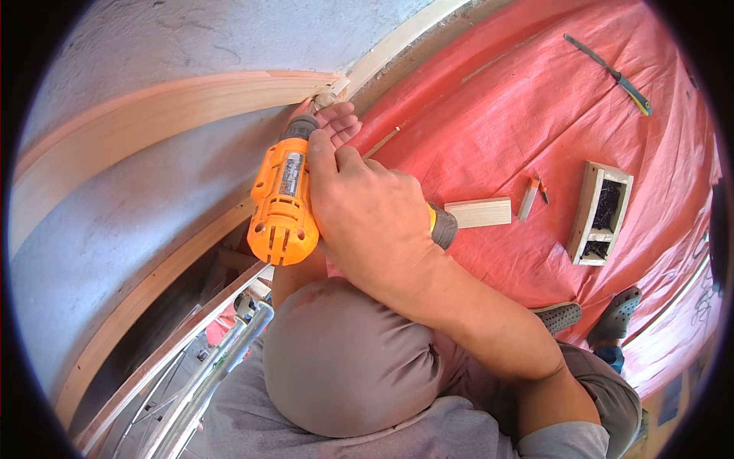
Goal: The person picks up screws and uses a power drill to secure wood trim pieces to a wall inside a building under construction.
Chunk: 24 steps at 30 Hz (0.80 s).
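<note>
My right hand [375, 210] is wrapped round the grip of an orange cordless drill [279, 195], whose dark chuck points away from me. The drill's nose is at the end of a long pale wooden board [229, 90] running along the wall. Just beyond the chuck is my left hand [342, 124], partly covered by the drill. Several of its fingers are curled and stick out to the right, while its thumb side is closed at the board's end. What it pinches there is hidden. The drill's tip cannot be seen either.
Red sheeting [474, 122] covers the floor, bearing a saw [612, 75], a wood block [479, 213], an orange-and-clear tool [527, 200] and a divided wooden box [587, 210] of dark screws or nails. Metal tubes [210, 375] stand lower left. A clog-shod foot [615, 315] is at right.
</note>
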### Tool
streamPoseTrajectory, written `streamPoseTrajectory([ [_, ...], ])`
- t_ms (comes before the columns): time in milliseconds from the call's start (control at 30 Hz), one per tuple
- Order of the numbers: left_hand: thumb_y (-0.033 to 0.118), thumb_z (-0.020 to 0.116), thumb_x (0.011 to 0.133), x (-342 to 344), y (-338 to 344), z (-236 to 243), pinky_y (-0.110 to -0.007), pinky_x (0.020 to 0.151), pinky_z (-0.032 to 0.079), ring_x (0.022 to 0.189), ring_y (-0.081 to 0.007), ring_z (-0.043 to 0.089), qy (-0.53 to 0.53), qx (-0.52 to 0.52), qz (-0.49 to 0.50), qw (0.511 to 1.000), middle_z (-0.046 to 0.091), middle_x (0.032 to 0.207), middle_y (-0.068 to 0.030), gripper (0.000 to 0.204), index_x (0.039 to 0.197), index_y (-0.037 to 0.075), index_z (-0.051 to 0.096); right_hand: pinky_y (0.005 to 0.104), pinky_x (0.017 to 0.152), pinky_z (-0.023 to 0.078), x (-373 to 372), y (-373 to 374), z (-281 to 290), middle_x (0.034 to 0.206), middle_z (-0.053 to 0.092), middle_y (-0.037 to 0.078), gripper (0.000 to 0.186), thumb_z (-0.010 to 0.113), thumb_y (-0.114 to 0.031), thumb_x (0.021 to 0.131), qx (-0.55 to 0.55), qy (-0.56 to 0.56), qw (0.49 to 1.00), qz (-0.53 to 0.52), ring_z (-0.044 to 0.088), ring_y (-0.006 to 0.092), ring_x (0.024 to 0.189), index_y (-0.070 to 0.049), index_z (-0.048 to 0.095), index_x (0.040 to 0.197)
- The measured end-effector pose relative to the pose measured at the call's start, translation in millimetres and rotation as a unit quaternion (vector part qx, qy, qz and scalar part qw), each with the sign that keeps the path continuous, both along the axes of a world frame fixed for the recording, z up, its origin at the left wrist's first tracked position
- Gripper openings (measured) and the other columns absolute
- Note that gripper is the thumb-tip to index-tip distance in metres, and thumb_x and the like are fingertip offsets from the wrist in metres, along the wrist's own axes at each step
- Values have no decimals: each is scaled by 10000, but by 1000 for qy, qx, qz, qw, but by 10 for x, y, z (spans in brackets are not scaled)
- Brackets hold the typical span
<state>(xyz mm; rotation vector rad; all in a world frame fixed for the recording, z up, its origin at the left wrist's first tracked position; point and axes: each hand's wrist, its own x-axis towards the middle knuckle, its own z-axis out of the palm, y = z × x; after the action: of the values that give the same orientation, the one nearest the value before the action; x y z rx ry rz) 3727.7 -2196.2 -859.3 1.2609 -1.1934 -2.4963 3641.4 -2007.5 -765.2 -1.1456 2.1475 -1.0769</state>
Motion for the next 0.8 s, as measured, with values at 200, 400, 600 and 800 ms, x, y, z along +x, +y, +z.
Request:
streamPoseTrajectory([
  [200,514,351,1156,41,158,116,-447,1153,509,1196,-297,679,-51,-84,-19,995,691,1335,-206,606,1374,-6,574,403,614,606,47,-86,44,914,715,150,541,770,-114,828,26,-19,999,4,768,295,788,48,536,1288],
  [400,511,384,1143,106,78,34,-433,1176,496,1229,-297,670,-30,-95,-44,994,702,1315,-185,633,1364,-33,618,406,589,603,-1,-106,100,884,727,175,384,736,-81,854,34,-43,998,32,780,322,763,41,535,1158],
  [600,440,424,1128,95,206,139,-429,1155,509,1193,-302,689,-44,-146,-25,988,711,1287,-185,563,1337,-42,627,401,594,606,-76,-171,129,899,741,194,333,719,-71,869,18,-56,998,11,791,328,790,57,545,1123],
  [800,368,464,1114,208,379,276,-425,1134,523,1158,-307,707,-100,-283,35,953,719,1260,-185,494,1311,-51,636,410,693,628,-101,-222,90,952,759,216,346,707,-93,900,29,-83,996,10,797,335,845,71,553,1162],
])
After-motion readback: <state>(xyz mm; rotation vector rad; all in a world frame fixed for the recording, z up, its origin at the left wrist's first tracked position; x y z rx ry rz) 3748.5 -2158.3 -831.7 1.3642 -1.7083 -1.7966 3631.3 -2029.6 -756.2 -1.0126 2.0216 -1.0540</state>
